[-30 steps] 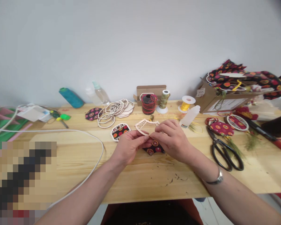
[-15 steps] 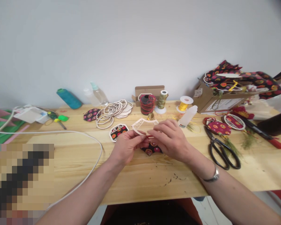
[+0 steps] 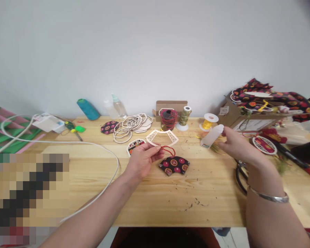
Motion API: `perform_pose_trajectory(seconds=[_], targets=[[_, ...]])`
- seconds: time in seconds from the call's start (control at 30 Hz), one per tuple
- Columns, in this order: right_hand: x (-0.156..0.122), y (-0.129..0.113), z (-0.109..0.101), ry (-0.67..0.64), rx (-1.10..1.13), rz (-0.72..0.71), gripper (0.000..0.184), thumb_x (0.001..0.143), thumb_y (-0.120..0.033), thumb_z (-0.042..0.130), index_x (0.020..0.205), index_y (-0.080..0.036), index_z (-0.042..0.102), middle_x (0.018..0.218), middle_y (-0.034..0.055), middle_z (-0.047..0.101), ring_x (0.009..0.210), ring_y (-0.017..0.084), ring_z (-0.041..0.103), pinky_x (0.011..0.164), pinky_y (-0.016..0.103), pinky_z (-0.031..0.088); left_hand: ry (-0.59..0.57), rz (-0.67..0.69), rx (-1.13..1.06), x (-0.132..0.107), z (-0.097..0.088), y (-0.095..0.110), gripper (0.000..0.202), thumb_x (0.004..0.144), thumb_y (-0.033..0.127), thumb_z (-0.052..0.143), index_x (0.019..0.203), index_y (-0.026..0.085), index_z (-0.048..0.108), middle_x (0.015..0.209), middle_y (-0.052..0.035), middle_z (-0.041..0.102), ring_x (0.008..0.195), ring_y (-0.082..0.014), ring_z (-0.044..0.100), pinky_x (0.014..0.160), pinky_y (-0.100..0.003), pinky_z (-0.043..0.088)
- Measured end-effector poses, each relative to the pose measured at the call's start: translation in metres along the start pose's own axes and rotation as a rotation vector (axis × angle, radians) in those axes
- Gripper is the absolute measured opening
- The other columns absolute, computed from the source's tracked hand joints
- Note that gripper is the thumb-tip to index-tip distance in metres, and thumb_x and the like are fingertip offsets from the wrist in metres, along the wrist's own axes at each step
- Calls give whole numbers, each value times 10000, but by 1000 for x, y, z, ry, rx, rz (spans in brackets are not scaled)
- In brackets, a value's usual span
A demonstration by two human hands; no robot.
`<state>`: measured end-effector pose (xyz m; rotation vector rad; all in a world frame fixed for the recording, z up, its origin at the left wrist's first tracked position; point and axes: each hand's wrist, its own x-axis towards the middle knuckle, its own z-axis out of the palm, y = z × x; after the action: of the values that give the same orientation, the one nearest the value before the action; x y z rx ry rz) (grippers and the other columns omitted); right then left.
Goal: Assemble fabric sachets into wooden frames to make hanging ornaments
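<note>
My left hand (image 3: 142,161) is closed in a pinch on a pale laser-cut wooden frame (image 3: 162,137) and a loop of red cord (image 3: 168,150) near the table's middle. Just right of it lies a fan-shaped piece of dark fabric with red and orange dots (image 3: 174,165). My right hand (image 3: 237,147) is out to the right, fingers curled at the small white squeeze bottle (image 3: 211,135), which lies on its side on the wooden table (image 3: 155,196). Whether the fingers grip the bottle or only touch it is unclear.
Behind the hands: a stack of wooden cut-outs (image 3: 131,124), a red cord spool (image 3: 168,119), a green-gold spool (image 3: 184,116), a yellow spool (image 3: 207,123). Black scissors (image 3: 239,172) lie under my right wrist. A fabric-filled cardboard box (image 3: 250,110) stands far right; a white cable (image 3: 93,148) curves at left.
My right hand has left the frame and cord and swung right to the white bottle. The left hand keeps its pinch. The dotted fabric piece is now uncovered.
</note>
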<state>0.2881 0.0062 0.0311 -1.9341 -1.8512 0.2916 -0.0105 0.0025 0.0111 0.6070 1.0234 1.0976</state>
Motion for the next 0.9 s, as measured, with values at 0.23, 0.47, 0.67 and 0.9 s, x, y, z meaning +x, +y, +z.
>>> perform_pose_trajectory(seconds=[0.23, 0.47, 0.67, 0.9], targets=[[-2, -8, 4, -65, 78, 129, 299, 600, -447, 703, 759, -203, 635, 670, 35, 672, 589, 215, 610, 534, 311, 444, -43, -4, -30, 3, -4, -3, 96, 652, 88, 769, 693, 98, 683, 634, -38, 700, 580, -118, 667, 594, -222, 554], [4, -4, 14, -35, 6, 167, 280, 600, -458, 709, 675, -202, 627, 644, 47, 678, 595, 237, 631, 528, 317, 427, -57, -8, -23, 2, -4, -4, 90, 671, 102, 764, 710, 101, 683, 635, -43, 700, 585, -118, 667, 611, -230, 558], [-9, -24, 3, 138, 288, -33, 320, 709, -483, 670, 813, -181, 700, 809, 87, 731, 753, 263, 672, 676, 364, 503, -47, -22, -22, 4, -5, -6, 95, 668, 88, 767, 698, 101, 678, 645, -42, 699, 588, -118, 667, 601, -228, 559], [-23, -47, 19, -91, 805, -409, 352, 918, -465, 491, 1155, -219, 577, 1056, 99, 700, 898, 222, 674, 754, 358, 544, -48, -32, -29, 6, -4, -8, 90, 671, 59, 759, 704, 88, 680, 647, -44, 700, 582, -119, 670, 579, -215, 560]])
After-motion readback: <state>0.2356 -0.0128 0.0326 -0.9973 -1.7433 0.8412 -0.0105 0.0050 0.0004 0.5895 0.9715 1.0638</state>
